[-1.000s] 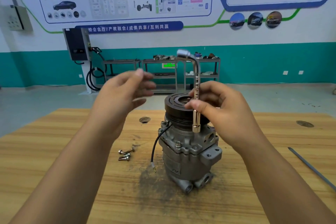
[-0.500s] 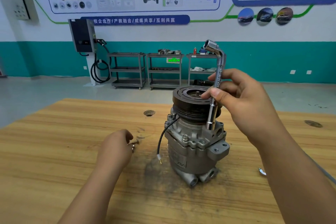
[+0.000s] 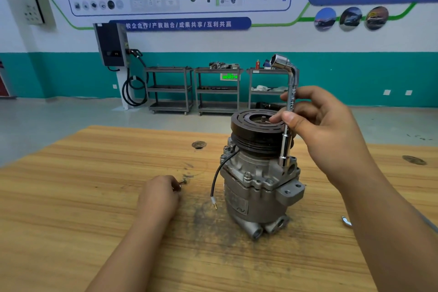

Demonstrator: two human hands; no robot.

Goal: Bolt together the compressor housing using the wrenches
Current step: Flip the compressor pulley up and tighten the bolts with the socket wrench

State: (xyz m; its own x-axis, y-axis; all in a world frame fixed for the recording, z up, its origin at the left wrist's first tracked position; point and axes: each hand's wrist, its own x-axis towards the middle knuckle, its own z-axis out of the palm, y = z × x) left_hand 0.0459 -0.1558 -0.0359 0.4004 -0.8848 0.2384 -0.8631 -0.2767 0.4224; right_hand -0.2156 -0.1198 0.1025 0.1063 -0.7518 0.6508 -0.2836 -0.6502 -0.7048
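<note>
Right hand (image 3: 324, 130) pinches the wrench (image 3: 285, 142) by its shaft, thumb in front and fingers curled behind. The shaft stands nearly upright. Its bent socket end is on top and points left, and its lower socket rests at the right rear of the flange (image 3: 267, 184), just beside the pulley (image 3: 253, 130). Whether that socket is seated on a bolt head cannot be told.

The compressor (image 3: 256, 197) stands pulley-up at mid table (image 3: 94, 197). Left hand (image 3: 160, 193) lies knuckles-up on the wood, left of the compressor and apart from it, fingers curled down onto a bolt (image 3: 183, 181) whose end shows past the fingertips. The back of the hand hides the fingers, so a closed pinch cannot be confirmed.

Governing relation: the bolt lies flat, low and to the left, while the flange sits higher and to the right. The left hand is the nearer one, since the right is taken up with the wrench. The likely step is fetching a fastener, and its long axis would need turning from flat to upright, parallel to the shaft, before it enters a flange hole.
</note>
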